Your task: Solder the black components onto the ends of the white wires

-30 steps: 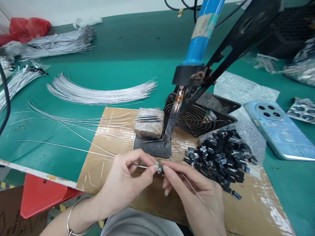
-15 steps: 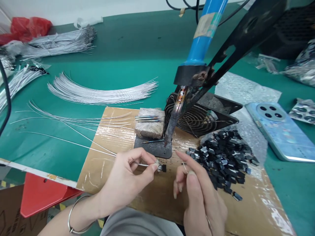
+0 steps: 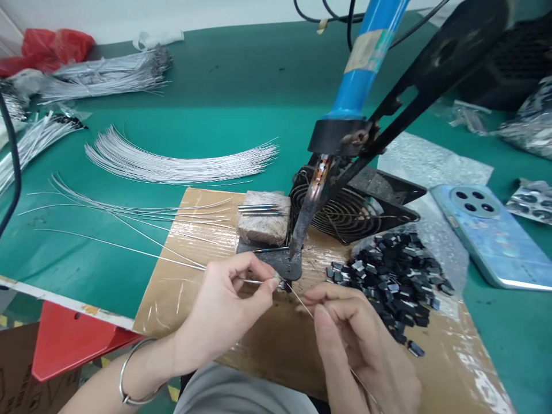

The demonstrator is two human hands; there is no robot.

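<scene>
My left hand (image 3: 224, 302) pinches a thin silver wire (image 3: 172, 260) with a small black part (image 3: 283, 284) at its end, held just in front of the dark metal plate (image 3: 276, 263). My right hand (image 3: 360, 351) is closed on a fine strand of solder wire (image 3: 302, 303) whose tip reaches up to the black part. The mounted soldering iron with a blue handle (image 3: 364, 60) points its burnt tip (image 3: 302, 233) down onto the plate, just above the part.
A pile of black parts (image 3: 390, 276) lies on plastic to the right. A black fan (image 3: 345, 210), a sponge block (image 3: 263, 221) and a blue phone (image 3: 494, 236) sit behind. Bundles of silver wires (image 3: 172, 164) spread over the green table (image 3: 241, 86). Cardboard (image 3: 181, 287) covers the work spot.
My right hand let go near the part, drew back to the right, then came back with the solder strand's tip against the black part. The left hand shifted slightly toward the plate.
</scene>
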